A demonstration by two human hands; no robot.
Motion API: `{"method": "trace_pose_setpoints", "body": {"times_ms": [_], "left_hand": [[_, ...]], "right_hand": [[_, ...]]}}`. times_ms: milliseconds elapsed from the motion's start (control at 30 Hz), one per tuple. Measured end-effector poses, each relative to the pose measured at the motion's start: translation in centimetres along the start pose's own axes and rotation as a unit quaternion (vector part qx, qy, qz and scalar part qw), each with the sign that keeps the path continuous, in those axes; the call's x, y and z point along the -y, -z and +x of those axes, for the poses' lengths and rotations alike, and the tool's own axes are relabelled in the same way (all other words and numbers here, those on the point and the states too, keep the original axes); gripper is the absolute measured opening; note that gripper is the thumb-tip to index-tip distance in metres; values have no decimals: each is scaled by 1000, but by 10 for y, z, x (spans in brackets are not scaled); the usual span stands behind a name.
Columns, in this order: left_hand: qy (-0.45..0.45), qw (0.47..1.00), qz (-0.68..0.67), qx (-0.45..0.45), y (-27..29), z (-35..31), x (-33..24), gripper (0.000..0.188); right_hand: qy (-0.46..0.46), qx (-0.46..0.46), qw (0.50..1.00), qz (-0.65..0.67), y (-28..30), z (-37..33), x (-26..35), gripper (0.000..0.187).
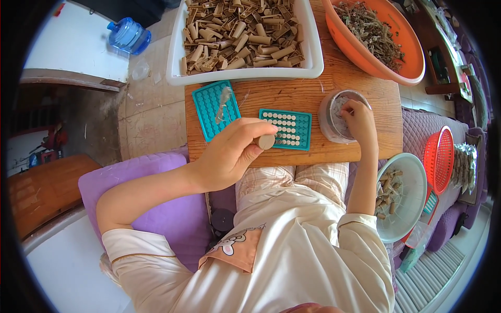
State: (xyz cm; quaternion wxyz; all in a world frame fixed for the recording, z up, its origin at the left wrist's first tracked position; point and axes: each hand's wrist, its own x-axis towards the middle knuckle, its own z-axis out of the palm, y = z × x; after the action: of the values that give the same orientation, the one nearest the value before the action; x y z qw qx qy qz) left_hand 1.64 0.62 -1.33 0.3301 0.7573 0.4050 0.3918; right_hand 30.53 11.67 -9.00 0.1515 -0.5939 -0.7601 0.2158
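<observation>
My left hand [232, 148] is closed around a short tan cylinder [266, 141], its round end facing up toward me. It hovers over the table's near edge, beside a teal tray [307, 130] with rows of small white discs in its round pits. My right hand [361, 122] reaches into a round clear tub [327, 122] of whitish bits. Its thumb and fingertips are pinched together; whatever is between them is too small to make out. Left of the disc tray lies a second teal tray [201, 104], with a crumpled clear plastic piece [223, 101] on it.
A white bin [177, 80] heaped with tan plastic pieces stands at the back of the wooden table [261, 91]. An orange basin [412, 68] holds dried plant matter. At my right sit a pale green basin [415, 208] with tan pieces and a red basket [439, 156].
</observation>
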Motion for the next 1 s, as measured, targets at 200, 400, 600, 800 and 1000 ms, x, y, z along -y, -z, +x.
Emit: {"method": "trace_pose_setpoints", "body": {"times_ms": [200, 400, 600, 800, 1000], "left_hand": [[77, 994, -71, 20, 0, -6, 4, 25], [306, 867, -383, 96, 0, -4, -4, 41], [365, 819, -425, 122, -6, -3, -12, 42], [404, 790, -443, 123, -4, -4, -15, 42], [456, 757, -461, 84, -11, -12, -4, 36]], "right_hand": [[-96, -50, 984, 139, 23, -9, 13, 11], [229, -188, 939, 172, 16, -39, 82, 10], [300, -165, 900, 270, -18, -66, 131, 12], [325, -172, 903, 221, -24, -70, 133, 16], [289, -96, 929, 211, -33, -68, 141, 16]]}}
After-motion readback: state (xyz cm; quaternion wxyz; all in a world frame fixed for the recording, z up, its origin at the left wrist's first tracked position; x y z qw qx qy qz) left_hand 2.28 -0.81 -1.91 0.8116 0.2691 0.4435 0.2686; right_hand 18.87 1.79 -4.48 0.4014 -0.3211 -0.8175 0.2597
